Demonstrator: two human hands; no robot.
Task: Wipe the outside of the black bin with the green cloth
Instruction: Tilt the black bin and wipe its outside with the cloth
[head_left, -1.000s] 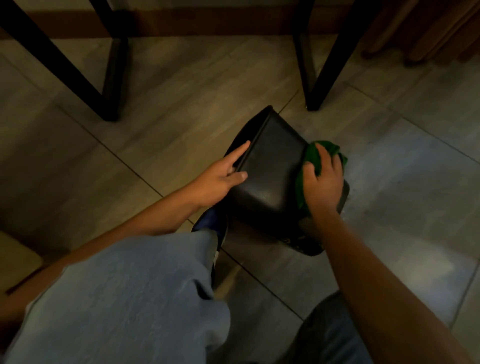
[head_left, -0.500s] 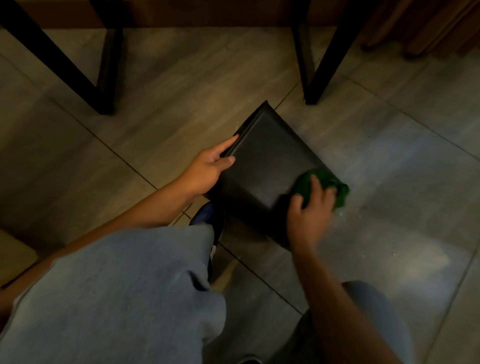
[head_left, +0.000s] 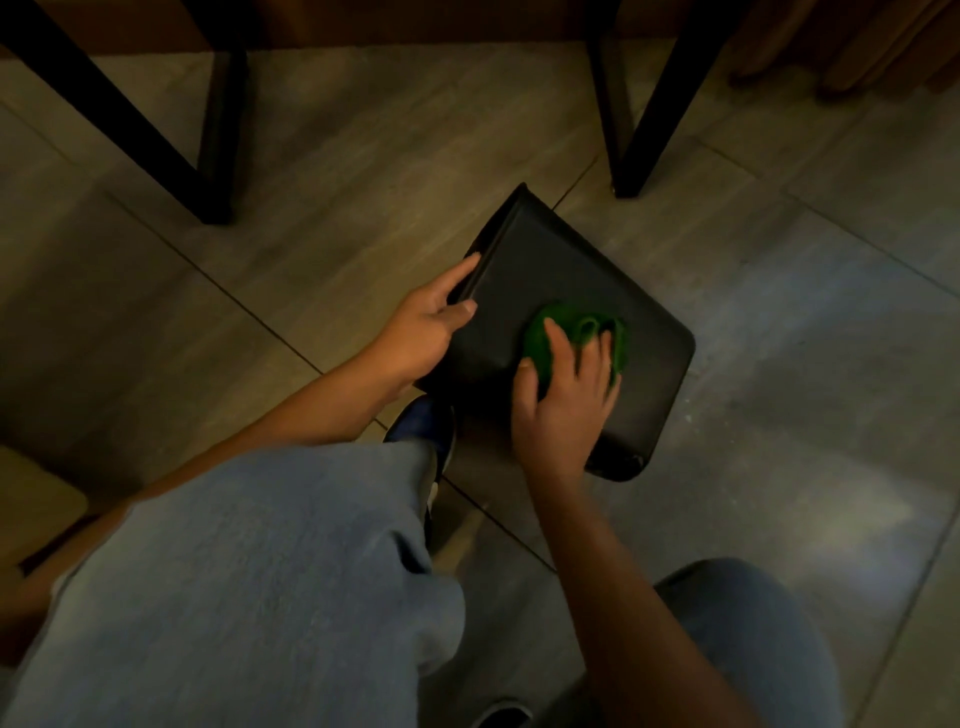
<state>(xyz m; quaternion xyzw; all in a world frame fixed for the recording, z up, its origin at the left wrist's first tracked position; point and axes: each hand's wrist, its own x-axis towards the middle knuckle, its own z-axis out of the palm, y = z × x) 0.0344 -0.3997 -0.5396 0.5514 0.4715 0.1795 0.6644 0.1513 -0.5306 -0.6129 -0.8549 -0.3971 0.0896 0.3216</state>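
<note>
Our right hand (head_left: 563, 400) made the working grip: its fingers (head_left: 558, 338) were spread and curled over the bunched green cloth (head_left: 582, 332), pressing it flat against the upturned side of the black bin (head_left: 535, 270). We judged that the spread fingers kept the wad from slipping out and put weight behind the wipe. The cloth sat near the middle of that broad side, with bare dark surface around it on all sides

Our left hand (head_left: 421, 332) gripped the bin's left edge (head_left: 480, 275), thumb lying on the upper face and fingers reaching round the rim side, where their tips were hidden. We judged this hold was there to brace the bin so it would not slide or roll under the rubbing

The bin lay tipped on its side on the grey tiled floor (head_left: 779, 338), its open mouth pointing up and left, away from us, its base corner low at the right near our knee. Laid over like this, it offered one long side up to the cloth. A dark blue shoe (head_left: 421, 421) was tucked against its near left corner, perhaps as a stop, though we could not tell whether it touched

Our legs in pale blue trousers (head_left: 234, 571) filled the lower part of the view. Beyond the bin stood black furniture legs (head_left: 649, 124), well apart from it. The light was dim
</note>
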